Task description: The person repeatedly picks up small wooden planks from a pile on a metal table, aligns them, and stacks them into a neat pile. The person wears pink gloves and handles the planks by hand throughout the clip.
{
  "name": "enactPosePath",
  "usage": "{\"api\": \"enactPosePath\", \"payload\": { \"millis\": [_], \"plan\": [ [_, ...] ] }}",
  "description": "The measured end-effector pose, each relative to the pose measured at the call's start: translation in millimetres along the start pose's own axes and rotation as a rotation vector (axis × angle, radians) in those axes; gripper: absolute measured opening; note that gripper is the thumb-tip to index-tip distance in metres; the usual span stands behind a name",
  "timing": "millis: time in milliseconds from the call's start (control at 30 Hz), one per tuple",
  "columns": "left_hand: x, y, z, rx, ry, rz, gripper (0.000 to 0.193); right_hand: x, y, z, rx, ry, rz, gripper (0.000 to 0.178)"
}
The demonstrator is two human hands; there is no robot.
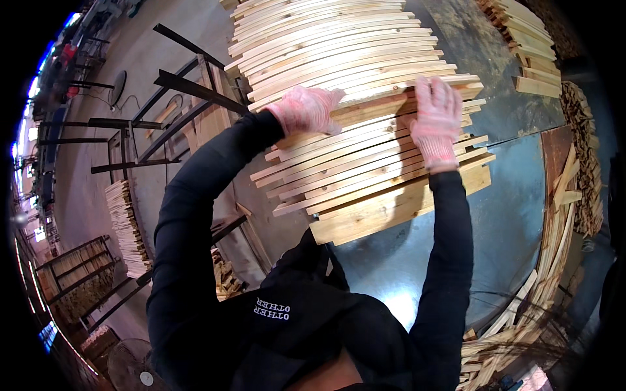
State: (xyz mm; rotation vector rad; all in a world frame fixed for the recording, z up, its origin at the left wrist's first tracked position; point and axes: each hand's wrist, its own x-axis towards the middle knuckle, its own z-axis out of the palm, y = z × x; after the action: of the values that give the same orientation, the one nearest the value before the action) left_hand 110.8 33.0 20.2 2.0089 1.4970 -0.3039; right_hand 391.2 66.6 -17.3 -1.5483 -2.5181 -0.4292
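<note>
Many pale wooden strips [332, 49] lie side by side in a long row in front of me. Within the row, one wooden board [375, 109] shows its broad side, slightly tilted. My left hand [308, 111], in a pink-and-white knit glove, closes on its left part, thumb on the near side. On its right part is my right hand [435, 120] in a matching glove, fingers over the far edge and thumb on the near side. Nearer to me lie more strips [352, 163] with uneven ends. A wider board [398, 208] forms the near edge.
The strips rest on a smooth grey metal tabletop [505, 195]. Another strip stack [531, 49] is at the far right. Loose thin offcuts [551, 260] pile along the right edge. A dark metal frame [189, 98] stands at left, with stacked strips [127, 228] below it.
</note>
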Motion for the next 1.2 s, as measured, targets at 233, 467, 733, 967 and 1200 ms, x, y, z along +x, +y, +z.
{"api": "enactPosePath", "payload": {
  "millis": [233, 467, 733, 967, 1200],
  "plan": [
    [2.9, -21.0, 23.9, -0.521, 0.047, 0.129, 0.079, -88.4, -25.3, -0.2, 0.463, 0.032, 0.361, 0.099],
    [33.1, -52.6, 9.8, -0.55, 0.12, 0.219, 0.057, -7.8, -69.5, -7.7, 1.314, -0.42, 1.06, 0.122],
    [44.6, -42.5, 6.3, -0.294, 0.013, 0.224, 0.05, -6.0, -75.7, 45.9, 1.765, -0.226, 1.021, 0.061],
    [33.7, 4.7, -19.3, -0.007, 0.09, 0.195, 0.077, 20.0, -91.3, 39.0, 1.148, -0.174, 0.885, 0.087],
    [61.9, -49.0, -29.9, -0.524, -0.194, 0.109, 0.056, 30.1, -91.6, 16.5, 1.702, -0.3, 0.962, 0.042]
  ]
}}
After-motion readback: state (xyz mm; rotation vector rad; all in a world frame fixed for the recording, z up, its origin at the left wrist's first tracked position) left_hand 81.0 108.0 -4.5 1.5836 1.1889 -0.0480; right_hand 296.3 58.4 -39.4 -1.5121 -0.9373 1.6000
